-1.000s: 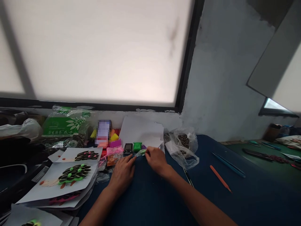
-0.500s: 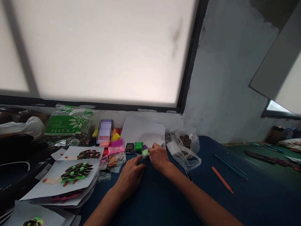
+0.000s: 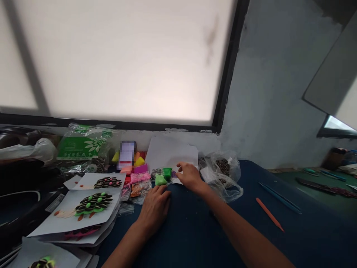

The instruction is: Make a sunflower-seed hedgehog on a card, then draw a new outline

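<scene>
Bright backlit window blind (image 3: pixel 119 63) above a dim, shadowy blue tabletop (image 3: pixel 189 234).

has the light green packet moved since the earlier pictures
Yes, leftward: half a second ago it was right of the darker green packet; now the light green packet lies to its left and nearer the person.

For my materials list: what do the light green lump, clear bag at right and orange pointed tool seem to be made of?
Light green lump: perhaps soft clay, slightly shiny, by its puffy shape; too small for certainty.
Clear bag: glossy plastic film, by its see-through creases.
Orange pointed tool: probably smooth plastic, given its even colour; painted wood possible.
</scene>
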Demonstrator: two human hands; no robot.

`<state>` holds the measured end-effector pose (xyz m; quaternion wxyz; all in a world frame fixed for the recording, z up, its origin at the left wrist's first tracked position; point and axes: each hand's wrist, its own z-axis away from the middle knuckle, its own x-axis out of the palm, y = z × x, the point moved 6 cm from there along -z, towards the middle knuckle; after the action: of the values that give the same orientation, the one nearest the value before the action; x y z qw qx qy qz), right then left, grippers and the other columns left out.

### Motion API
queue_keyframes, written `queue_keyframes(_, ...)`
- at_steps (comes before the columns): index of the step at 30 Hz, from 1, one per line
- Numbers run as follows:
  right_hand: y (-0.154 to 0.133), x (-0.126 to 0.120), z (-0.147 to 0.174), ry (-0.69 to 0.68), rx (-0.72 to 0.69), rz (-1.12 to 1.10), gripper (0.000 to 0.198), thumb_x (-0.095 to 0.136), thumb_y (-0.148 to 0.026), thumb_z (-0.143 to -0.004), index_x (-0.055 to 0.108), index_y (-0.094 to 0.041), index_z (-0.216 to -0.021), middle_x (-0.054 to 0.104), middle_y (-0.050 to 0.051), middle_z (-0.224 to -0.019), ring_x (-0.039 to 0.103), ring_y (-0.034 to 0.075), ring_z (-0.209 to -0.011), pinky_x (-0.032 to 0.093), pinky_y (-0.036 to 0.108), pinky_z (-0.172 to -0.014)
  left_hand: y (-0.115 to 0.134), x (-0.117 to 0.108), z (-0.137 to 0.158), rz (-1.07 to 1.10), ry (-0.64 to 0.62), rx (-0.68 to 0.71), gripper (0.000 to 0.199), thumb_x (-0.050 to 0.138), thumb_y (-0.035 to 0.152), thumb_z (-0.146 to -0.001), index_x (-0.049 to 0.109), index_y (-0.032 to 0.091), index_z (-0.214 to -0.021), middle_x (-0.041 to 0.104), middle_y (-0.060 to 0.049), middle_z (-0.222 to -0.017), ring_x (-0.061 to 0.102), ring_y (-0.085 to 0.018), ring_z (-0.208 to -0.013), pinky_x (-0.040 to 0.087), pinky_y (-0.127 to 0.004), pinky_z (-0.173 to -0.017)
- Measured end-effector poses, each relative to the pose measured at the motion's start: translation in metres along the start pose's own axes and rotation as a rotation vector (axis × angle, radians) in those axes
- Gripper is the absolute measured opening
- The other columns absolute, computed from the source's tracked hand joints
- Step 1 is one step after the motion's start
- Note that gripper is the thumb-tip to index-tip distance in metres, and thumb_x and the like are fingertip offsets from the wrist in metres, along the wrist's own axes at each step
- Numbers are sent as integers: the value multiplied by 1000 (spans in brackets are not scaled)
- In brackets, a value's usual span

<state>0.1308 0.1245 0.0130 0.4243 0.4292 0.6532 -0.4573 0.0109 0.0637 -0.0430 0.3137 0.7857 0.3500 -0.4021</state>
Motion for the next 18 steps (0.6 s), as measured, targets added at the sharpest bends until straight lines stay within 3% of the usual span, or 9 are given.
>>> queue_keyframes(4, 2, 3, 17, 15, -65, 108, 26, 71, -14, -73, 70, -14, -99, 62, 16, -112, 55, 29, -108, 42, 37, -90, -3, 4, 0, -47, -28, -46, 27, 49, 15, -88, 71, 18, -104, 64, -13, -123, 55, -31, -116, 42, -47, -98)
queue_keyframes(7, 1, 6, 24, 63, -118, 142, 15, 59, -11, -83, 71, -16, -90, 65, 14, -103, 55, 26, -103, 39, 34, -89, -4, 7, 0, -87, -48, -67, 32, 48, 18, -89, 67, 17, -115, 63, -14, -126, 52, -32, -122, 38, -49, -102)
queue_keyframes(9, 3, 3, 24, 119, -133, 142, 20, 51, -10, -88, 71, -16, -86, 66, 13, -96, 56, 24, -97, 39, 33, -86, -5, 9, 0, -85, -65, -73, 33, 47, 19, -90, 66, 17, -117, 62, -14, -128, 52, -32, -122, 38, -48, -102)
queue_keyframes(13, 9, -23, 22, 287, -137, 96, 20, 48, -14, -93, 68, -15, -91, 65, 11, -96, 55, 23, -95, 39, 32, -86, -8, 9, 1, -38, -72, -89, 33, 46, 19, -90, 67, 17, -116, 62, -14, -128, 52, -32, -121, 41, -47, -100)
queue_keyframes(18, 2, -48, 40, 444, -215, 14, 17, 47, -16, -96, 64, -16, -93, 64, 9, -94, 57, 21, -93, 43, 29, -82, -9, -8, -2, 225, 87, -111, 28, 48, 24, -86, 73, 16, -96, 68, -15, -109, 59, -31, -106, 45, -44, -93)
